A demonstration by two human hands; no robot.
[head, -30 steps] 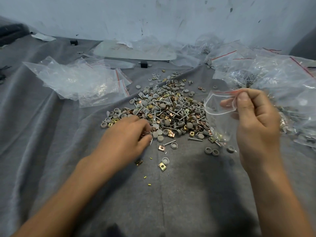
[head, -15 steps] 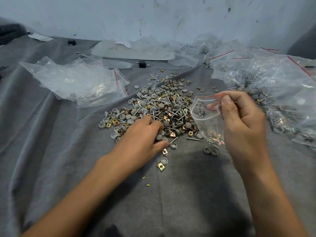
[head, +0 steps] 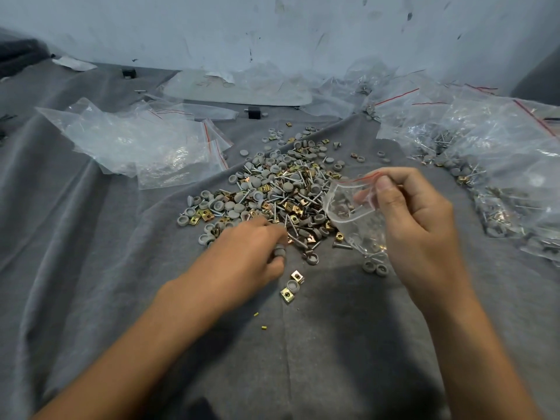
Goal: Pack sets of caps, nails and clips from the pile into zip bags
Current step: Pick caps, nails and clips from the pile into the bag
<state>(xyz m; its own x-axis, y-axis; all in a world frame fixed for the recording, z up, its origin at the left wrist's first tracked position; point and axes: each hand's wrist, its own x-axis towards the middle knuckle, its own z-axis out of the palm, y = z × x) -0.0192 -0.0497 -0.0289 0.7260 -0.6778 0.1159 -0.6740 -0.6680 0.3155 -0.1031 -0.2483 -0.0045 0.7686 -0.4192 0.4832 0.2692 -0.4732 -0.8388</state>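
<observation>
A pile (head: 281,189) of grey caps, silver nails and gold clips lies on the grey cloth (head: 318,344). My left hand (head: 248,256) rests at the pile's near edge, its fingers curled round grey caps (head: 279,252). To the right, my right hand (head: 415,219) pinches the red-striped mouth of a small clear zip bag (head: 351,207), holding it open above the cloth. A few gold clips and nails show at the bag's bottom.
Empty zip bags (head: 145,147) lie at the left. Filled bags (head: 500,165) are heaped at the right. Two loose gold clips (head: 292,286) and two caps (head: 375,266) lie near my hands. A white wall stands behind.
My left hand has drawn back from the pile toward me with caps in its fingers. My right hand has brought the bag slightly left and lower.
</observation>
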